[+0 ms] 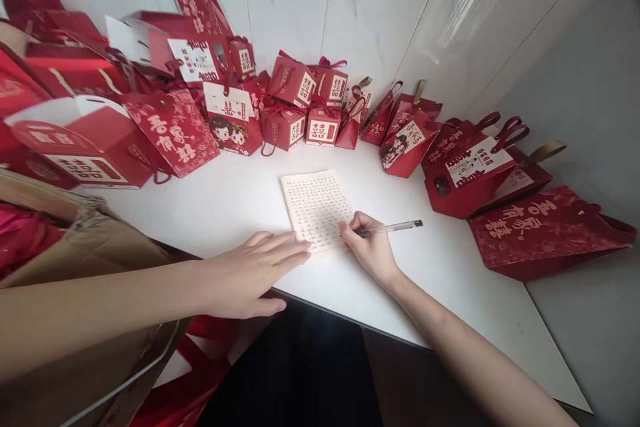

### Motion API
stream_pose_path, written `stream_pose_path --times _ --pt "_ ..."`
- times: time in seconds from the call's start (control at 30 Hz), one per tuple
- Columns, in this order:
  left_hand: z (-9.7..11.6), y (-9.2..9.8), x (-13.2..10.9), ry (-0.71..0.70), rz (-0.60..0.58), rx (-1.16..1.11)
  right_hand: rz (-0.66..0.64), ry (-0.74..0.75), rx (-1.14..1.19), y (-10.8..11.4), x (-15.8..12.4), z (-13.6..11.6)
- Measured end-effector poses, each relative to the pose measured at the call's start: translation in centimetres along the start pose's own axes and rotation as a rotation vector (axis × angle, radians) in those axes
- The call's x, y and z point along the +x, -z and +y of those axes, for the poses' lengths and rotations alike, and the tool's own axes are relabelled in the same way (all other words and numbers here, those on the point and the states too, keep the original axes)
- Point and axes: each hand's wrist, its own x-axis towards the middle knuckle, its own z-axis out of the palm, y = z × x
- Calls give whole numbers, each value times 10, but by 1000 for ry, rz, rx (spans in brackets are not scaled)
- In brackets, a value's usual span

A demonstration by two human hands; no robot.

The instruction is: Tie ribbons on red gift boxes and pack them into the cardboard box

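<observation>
A small notepad [315, 203] lies on the white table [250, 207], its page covered in rows of handwriting. My right hand [373, 247] is closed around a clear pen [400, 226] with a black cap end, and the tip meets the lower part of the page. Stretched out flat, my left hand [250, 273] rests its fingertips on the notepad's lower left edge. The thumb of that hand sticks out past the table's front edge.
Red gift boxes [285, 128] with ribbons stand along the tiled wall [290, 0]. More red boxes [105, 147] crowd the left side, and several red gift bags [545, 230] line the right. A brown cardboard carton [95, 247] with red items stands at the near left.
</observation>
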Motion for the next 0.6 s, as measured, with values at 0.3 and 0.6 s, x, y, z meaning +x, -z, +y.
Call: stream_pose_path --times 0.3,0.6 --pt "-1 -11 0 20 95 -24 -8 -47 -151 2 1 2" --pt "-3 -9 0 23 102 -58 68 -70 -170 5 0 0"
